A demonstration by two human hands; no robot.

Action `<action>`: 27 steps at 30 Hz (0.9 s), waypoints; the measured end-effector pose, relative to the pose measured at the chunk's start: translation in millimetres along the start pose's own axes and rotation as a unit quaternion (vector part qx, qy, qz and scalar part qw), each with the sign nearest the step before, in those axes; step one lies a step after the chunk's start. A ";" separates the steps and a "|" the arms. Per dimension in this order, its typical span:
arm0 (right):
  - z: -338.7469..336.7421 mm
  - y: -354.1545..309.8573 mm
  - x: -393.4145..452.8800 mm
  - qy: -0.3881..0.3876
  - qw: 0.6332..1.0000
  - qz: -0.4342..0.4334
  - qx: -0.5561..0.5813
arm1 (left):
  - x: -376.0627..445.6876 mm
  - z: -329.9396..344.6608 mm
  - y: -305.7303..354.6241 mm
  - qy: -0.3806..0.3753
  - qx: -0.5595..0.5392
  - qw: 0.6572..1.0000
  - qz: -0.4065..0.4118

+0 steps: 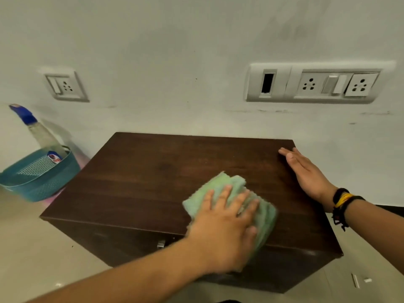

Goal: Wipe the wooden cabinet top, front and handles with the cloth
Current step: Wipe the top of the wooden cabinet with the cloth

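Note:
A dark brown wooden cabinet (153, 171) stands against a pale wall. A folded green cloth (231, 186) lies on its top near the front edge. My left hand (225, 228) presses flat on the cloth, fingers spread over it. Flat on the cabinet's right edge rests my right hand (306, 171), holding nothing, with dark and yellow bands on its wrist. A small metal handle (161, 244) shows on the cabinet front below the top edge.
A teal plastic basket (43, 180) with a blue-capped spray bottle (41, 134) stands on the floor left of the cabinet. Socket plates (312, 84) (65, 86) are set in the wall behind. Pale floor tiles surround the cabinet.

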State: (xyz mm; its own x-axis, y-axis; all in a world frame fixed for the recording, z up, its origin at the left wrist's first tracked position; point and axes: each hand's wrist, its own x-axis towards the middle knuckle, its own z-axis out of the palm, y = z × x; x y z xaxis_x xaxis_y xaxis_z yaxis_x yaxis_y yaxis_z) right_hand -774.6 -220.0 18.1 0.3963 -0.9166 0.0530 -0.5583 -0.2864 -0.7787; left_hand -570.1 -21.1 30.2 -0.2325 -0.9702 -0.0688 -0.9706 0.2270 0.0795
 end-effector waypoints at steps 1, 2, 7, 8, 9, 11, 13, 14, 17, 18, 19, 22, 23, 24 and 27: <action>-1.8 1.1 1.7 -0.001 1.000 -0.007 -0.011 | 13.4 -1.4 19.4 -0.002 -0.005 1.000 0.027; -4.4 4.9 3.5 -0.004 0.999 -0.012 -0.032 | 23.7 -2.7 33.7 -0.004 -0.005 0.999 0.052; -5.9 15.9 4.7 -0.020 0.992 -0.028 -0.124 | -1.7 -0.6 -8.5 0.013 0.006 0.994 0.110; -6.0 16.0 5.8 -0.019 0.991 -0.027 -0.128 | -14.5 -0.4 -32.7 0.020 -0.003 0.996 0.082; -6.4 16.2 6.4 -0.019 0.991 -0.024 -0.132 | -29.1 0.5 -59.6 0.023 -0.003 0.999 0.045; -5.5 15.6 8.2 -0.019 0.990 -0.030 -0.134 | -63.5 1.9 -113.8 0.021 0.006 0.999 -0.049; -3.0 13.9 9.2 -0.019 0.992 -0.034 -0.122 | -101.9 2.9 -170.4 0.018 0.000 0.988 -0.151; -0.3 13.2 10.4 -0.017 0.992 -0.035 -0.117 | -121.9 3.1 -197.1 0.020 -0.008 0.979 -0.205; 5.9 8.0 15.8 -0.017 0.992 -0.031 -0.118 | -163.2 -2.9 -250.1 0.036 -0.028 0.941 -0.336; 7.1 6.1 17.0 -0.016 0.992 -0.031 -0.120 | -166.5 -4.2 -255.1 0.036 -0.029 0.931 -0.361; 8.3 4.5 17.3 -0.013 0.992 -0.031 -0.120 | -165.1 -5.1 -254.1 0.035 -0.025 0.925 -0.379; 10.0 1.9 15.7 -0.004 0.995 -0.024 -0.094 | -141.2 -4.3 -220.5 0.039 -0.010 0.924 -0.381; 11.4 0.9 14.5 -0.002 0.996 -0.017 -0.083 | -130.0 -2.2 -201.6 0.036 -0.004 0.934 -0.357; 12.3 -0.7 12.7 0.002 0.998 -0.011 -0.066 | -117.8 0.3 -179.4 0.034 0.001 0.945 -0.324; 14.6 -8.4 6.6 0.025 1.000 0.010 0.016 | -75.6 1.2 -106.6 0.039 0.008 0.972 -0.230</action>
State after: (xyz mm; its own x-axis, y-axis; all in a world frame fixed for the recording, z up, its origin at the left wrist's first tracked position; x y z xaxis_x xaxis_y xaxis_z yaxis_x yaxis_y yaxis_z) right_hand -756.6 -219.6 15.9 0.3473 -0.9353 0.0680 -0.5426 -0.2595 -0.7989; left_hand -449.1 28.2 25.7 0.2312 -0.9728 -0.0171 -0.9719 -0.2317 0.0420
